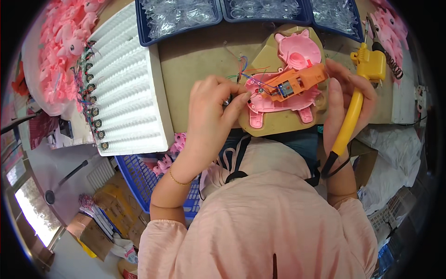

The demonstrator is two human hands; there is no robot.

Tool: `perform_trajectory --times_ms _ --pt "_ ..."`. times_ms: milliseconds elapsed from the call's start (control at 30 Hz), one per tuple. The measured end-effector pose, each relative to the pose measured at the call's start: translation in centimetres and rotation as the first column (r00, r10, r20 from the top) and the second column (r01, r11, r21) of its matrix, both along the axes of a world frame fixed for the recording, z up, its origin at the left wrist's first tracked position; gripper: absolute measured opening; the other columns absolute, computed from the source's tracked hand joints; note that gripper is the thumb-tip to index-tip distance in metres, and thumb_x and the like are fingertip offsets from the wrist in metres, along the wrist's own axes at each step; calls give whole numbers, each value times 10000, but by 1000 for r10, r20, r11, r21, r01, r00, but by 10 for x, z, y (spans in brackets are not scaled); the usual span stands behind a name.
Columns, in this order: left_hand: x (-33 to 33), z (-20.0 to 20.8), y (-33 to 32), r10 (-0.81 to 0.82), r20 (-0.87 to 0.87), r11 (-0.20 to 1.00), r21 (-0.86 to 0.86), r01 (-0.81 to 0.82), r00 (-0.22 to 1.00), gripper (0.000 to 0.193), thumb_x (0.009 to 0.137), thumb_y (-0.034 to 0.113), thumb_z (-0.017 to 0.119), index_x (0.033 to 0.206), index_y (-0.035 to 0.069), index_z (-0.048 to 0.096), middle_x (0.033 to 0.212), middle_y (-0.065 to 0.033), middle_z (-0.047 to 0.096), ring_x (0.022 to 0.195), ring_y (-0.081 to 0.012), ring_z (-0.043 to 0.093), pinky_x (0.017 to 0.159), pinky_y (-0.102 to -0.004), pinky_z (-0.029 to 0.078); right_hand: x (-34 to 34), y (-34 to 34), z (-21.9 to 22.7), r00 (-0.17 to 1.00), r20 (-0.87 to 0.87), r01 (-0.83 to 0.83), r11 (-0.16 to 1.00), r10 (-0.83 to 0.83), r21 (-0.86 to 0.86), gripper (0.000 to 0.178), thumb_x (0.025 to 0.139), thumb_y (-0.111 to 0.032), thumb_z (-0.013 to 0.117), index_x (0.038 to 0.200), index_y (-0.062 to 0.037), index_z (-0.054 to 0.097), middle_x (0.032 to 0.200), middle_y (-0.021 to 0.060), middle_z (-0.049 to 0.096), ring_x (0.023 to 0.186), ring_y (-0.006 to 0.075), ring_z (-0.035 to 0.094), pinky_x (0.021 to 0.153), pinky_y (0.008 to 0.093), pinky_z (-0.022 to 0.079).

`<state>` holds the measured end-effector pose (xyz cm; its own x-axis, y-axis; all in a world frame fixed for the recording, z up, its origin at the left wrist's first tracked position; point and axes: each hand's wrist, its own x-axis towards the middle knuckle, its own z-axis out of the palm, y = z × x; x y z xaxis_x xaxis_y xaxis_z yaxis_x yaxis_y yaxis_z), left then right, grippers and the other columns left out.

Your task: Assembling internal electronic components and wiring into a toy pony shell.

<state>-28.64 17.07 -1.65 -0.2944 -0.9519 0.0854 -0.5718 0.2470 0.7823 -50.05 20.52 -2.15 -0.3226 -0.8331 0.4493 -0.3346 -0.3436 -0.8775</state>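
Note:
A pink plastic toy shell half [278, 103], shaped like an animal, lies hollow side up in a tan holding block [260, 125]. Across it sits an orange plastic housing [304, 80] with a small circuit board and thin wires. My left hand [211, 109] is closed in a pinch at the shell's left edge, on thin wires [251, 95]; a small round metallic part shows under its fingers. A yellow soldering gun [351, 118] rests in my right hand [337, 97], its metal tip pointing away from me. The right fingertips are beside the housing's right end.
Blue trays [180, 29] of clear plastic parts line the far side. At left stands a white ridged foam tray [132, 88] with wired round parts along its edge. Pink toy pieces [69, 46] fill a bag beyond it. A blue basket [139, 179] sits below the table edge.

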Motion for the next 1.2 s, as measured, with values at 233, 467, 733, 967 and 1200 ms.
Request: perform_trajectory --times_ms 233,467,733,967,1200 --pt "0 5 -9 -116 67 993 -31 118 991 126 746 149 686 811 55 634 773 -74 546 773 -258 498 715 -351 389 1 -6 -10 999 29 -39 996 41 -76 327 832 13 582 1111 -20 414 1134 220 557 1046 256 567 945 361 422" --pt "5 -9 -7 55 -270 917 394 58 961 220 790 160 685 764 24 514 675 -29 497 626 -131 462 585 -273 399 2 -8 -13 998 10 -58 997 58 -50 325 839 0 578 1121 -21 416 1151 220 548 1071 263 555 964 377 412" --pt "3 1 -13 -27 -210 885 450 121 977 235 804 154 682 771 17 493 646 -10 460 585 -96 420 535 -244 380 0 -9 -15 997 45 -55 997 58 -57 352 824 1 602 1128 -14 425 1173 206 538 1101 263 537 971 373 409" --pt "4 -4 -6 87 -230 864 502 42 969 220 812 147 675 789 33 488 645 13 428 580 -73 388 523 -229 364 7 -14 -8 975 161 -163 986 155 36 475 780 -20 680 1179 -17 421 1212 156 532 1110 195 527 928 298 436" --pt "-1 -25 3 141 -406 892 448 62 903 197 825 133 664 825 43 488 654 38 409 595 -49 377 534 -205 351 6 -10 -13 986 122 -117 992 111 40 434 792 -25 670 1157 -9 436 1169 148 555 1077 185 543 911 268 441"
